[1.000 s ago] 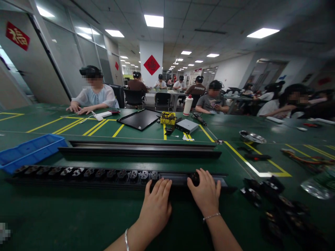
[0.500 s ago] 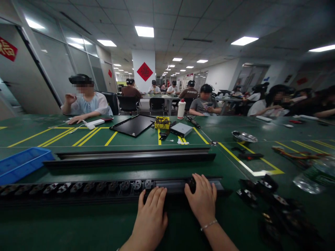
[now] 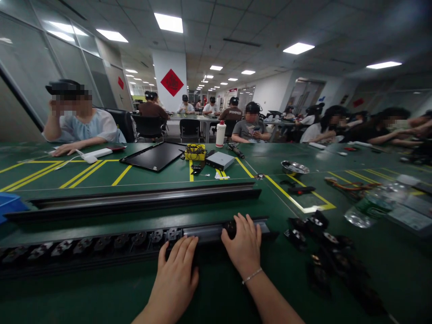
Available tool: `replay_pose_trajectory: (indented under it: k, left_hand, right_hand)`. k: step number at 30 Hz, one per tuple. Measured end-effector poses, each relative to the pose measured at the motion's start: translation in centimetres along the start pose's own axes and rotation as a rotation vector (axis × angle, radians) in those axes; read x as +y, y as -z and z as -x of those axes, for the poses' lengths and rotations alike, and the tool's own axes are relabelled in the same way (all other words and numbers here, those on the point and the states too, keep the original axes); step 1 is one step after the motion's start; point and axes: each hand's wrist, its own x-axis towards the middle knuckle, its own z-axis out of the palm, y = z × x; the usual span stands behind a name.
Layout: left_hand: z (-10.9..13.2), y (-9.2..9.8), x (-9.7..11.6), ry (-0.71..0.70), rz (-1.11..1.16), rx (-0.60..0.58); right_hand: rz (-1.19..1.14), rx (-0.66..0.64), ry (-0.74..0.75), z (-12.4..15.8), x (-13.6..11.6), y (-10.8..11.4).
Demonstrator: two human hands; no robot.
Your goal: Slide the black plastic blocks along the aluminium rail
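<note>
A long black rail [image 3: 205, 233] lies across the table in front of me, with a row of black socket modules [image 3: 121, 241] set in its channel from the left to about the middle. My left hand [image 3: 177, 270] has its fingers over the rail beside the last module and its thumb at the near side, closed on the rail. Near the rail's right end, my right hand [image 3: 243, 245] closes round a dark rounded piece, which looks like a socket module [image 3: 231, 228], in the bare part of the channel. Most of that piece is hidden by the fingers.
A second black rail [image 3: 151, 198] lies parallel behind. Loose black parts [image 3: 334, 256] are heaped at right, near a plastic bottle [image 3: 374, 204]. A blue tray [image 3: 11, 204] is at left. Farther back are a black panel [image 3: 153, 156], a grey box [image 3: 220, 160] and a metal bowl [image 3: 294, 168]. People sit beyond.
My view has turned to the right, so the scene sits farther left. Both hands keep nearly the same places on the rail. The person at far left has raised a hand to the head.
</note>
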Motion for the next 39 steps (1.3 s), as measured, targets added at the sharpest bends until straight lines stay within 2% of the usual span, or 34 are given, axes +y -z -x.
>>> replay_pose_trajectory:
  k: [10, 30, 39]
  left_hand:
    - [-0.2, 0.2, 0.3, 0.066, 0.079, -0.002]
    - [0.1, 0.0, 0.1, 0.05, 0.147, -0.05]
    - [-0.1, -0.3, -0.1, 0.059, 0.185, -0.038]
  right_hand:
    - [-0.007, 0.03, 0.01, 0.0, 0.3, -0.3]
    - [-0.032, 0.0, 0.035, -0.4, 0.8, 0.1]
    - [0.001, 0.045, 0.033, -0.4, 1.2, -0.4]
